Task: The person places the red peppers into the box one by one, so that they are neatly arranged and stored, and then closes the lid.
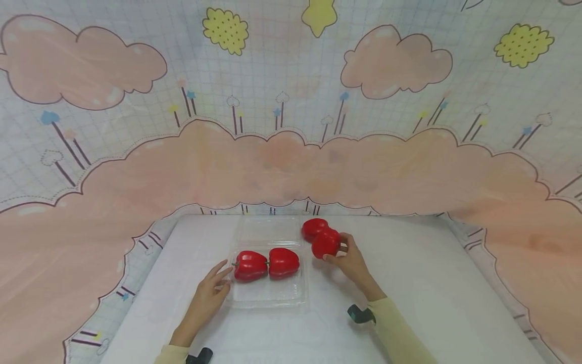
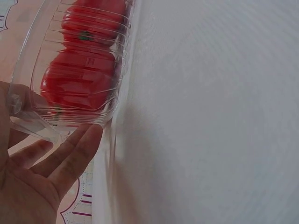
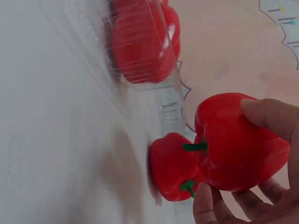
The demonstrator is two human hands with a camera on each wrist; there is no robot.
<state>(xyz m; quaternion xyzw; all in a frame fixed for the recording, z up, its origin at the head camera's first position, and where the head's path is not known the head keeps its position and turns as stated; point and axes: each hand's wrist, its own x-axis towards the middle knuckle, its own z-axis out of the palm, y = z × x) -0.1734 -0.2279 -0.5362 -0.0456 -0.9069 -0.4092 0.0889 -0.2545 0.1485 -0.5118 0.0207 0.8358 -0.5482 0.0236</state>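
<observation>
Two red bell peppers, one at the left (image 1: 250, 266) and one at the right (image 1: 284, 263), lie side by side in a clear plastic clamshell box (image 1: 268, 298). My right hand (image 1: 352, 260) grips another red bell pepper (image 3: 238, 142) to the right of the box, above the table; its green stem shows in the right wrist view. Just behind it, a further red bell pepper (image 3: 173, 165) rests on the table. My left hand (image 1: 209, 296) is at the box's left side, its fingers (image 2: 84, 147) extended and touching the clear wall.
The box's lid (image 1: 268, 231) lies folded back behind its base. A white table (image 1: 409, 283) carries everything. Behind and around it hangs a cloth (image 1: 282, 167) printed with clouds. Dark wrist devices (image 1: 360, 314) sit near both sleeves.
</observation>
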